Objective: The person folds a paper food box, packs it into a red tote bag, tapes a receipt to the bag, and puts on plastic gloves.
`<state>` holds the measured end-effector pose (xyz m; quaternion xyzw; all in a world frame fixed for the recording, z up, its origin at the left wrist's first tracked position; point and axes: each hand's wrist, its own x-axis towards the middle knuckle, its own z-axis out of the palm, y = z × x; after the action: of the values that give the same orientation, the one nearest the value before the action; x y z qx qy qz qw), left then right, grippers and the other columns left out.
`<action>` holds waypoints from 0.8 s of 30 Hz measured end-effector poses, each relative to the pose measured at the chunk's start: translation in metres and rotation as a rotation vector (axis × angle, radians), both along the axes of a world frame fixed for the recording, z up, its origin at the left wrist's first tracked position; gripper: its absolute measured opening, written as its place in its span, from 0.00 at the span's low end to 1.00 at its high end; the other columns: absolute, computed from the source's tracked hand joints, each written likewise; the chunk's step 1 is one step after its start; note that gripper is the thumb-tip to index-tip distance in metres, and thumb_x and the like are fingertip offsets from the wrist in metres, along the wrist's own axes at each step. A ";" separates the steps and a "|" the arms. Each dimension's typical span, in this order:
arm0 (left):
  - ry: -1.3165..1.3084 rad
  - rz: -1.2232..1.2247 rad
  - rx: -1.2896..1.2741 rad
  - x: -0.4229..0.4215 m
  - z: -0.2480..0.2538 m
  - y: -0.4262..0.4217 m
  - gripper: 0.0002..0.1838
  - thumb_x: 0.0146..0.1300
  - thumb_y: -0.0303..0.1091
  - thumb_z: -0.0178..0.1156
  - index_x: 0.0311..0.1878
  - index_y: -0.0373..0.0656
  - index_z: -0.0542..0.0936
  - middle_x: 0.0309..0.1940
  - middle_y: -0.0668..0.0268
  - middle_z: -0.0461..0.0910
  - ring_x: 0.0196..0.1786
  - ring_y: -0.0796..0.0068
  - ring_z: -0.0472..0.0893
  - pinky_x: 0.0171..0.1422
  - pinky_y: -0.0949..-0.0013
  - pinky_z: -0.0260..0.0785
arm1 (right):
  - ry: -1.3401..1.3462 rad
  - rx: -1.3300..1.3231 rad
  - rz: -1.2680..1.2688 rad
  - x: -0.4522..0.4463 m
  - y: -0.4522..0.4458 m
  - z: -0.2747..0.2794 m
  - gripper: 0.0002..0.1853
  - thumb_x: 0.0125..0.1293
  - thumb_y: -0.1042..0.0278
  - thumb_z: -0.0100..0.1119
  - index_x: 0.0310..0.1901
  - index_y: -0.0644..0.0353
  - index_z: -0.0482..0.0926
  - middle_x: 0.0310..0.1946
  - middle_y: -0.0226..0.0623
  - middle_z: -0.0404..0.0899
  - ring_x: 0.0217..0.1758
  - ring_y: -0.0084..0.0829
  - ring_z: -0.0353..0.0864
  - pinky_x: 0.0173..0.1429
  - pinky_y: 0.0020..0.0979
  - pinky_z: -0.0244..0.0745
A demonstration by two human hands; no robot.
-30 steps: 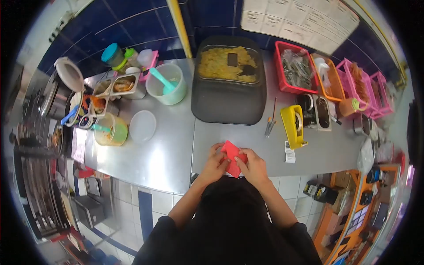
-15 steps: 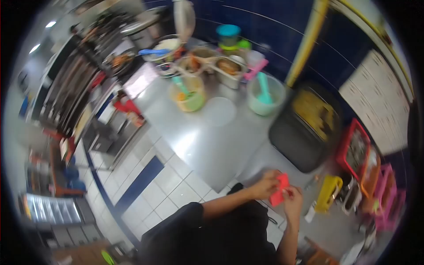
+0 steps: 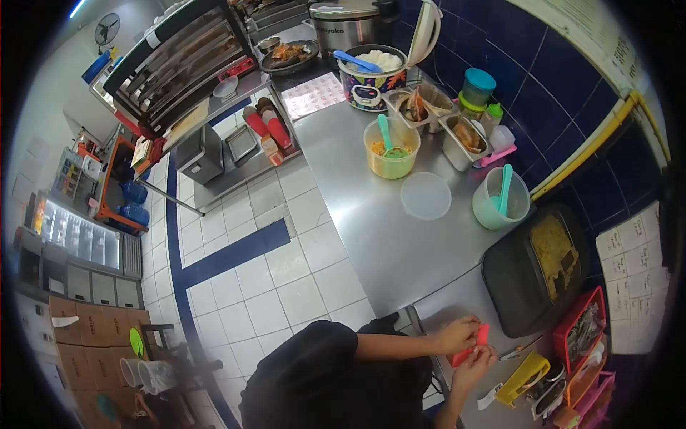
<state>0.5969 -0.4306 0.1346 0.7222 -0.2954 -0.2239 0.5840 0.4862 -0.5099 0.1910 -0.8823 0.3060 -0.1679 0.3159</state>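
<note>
Red paper (image 3: 464,355) shows between four and five o'clock on my feed; I see the left hand (image 3: 458,334) and right hand (image 3: 474,367) pinching it, a yellow tape dispenser (image 3: 522,379) near its four o'clock.

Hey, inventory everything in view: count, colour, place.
Held piece: one, red, between hands
Counter: one, metallic, centre
Tray: one, black, beyond the hands
Tape dispenser: one, yellow, near right hand
Basket: one, red, lower right
Tubs: two, translucent, on counter
Ladles: two, turquoise, in tubs
Lid: one, translucent, between tubs
Rice cooker: one, multicoloured, counter's far end
Pot: one, silver, top centre
Steel pans: several, silver, by rice cooker
Jar: one, turquoise-topped, upper right
Fan: one, black, upper left
Boxes: several, brown, lower left
Left hand: one, bare, on held piece
Right hand: one, bare, on held piece
</note>
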 end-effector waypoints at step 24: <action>0.513 0.275 -0.185 0.014 0.010 0.011 0.28 0.81 0.46 0.49 0.74 0.37 0.63 0.63 0.53 0.75 0.67 0.66 0.73 0.69 0.64 0.66 | -0.196 0.460 -0.085 -0.006 -0.048 0.004 0.14 0.72 0.66 0.62 0.56 0.61 0.79 0.52 0.44 0.81 0.55 0.37 0.81 0.62 0.34 0.73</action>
<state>0.6111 -0.4195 0.1441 0.6191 -0.0567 -0.2898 0.7277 0.4797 -0.5577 0.1947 -0.7531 0.3408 -0.1915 0.5291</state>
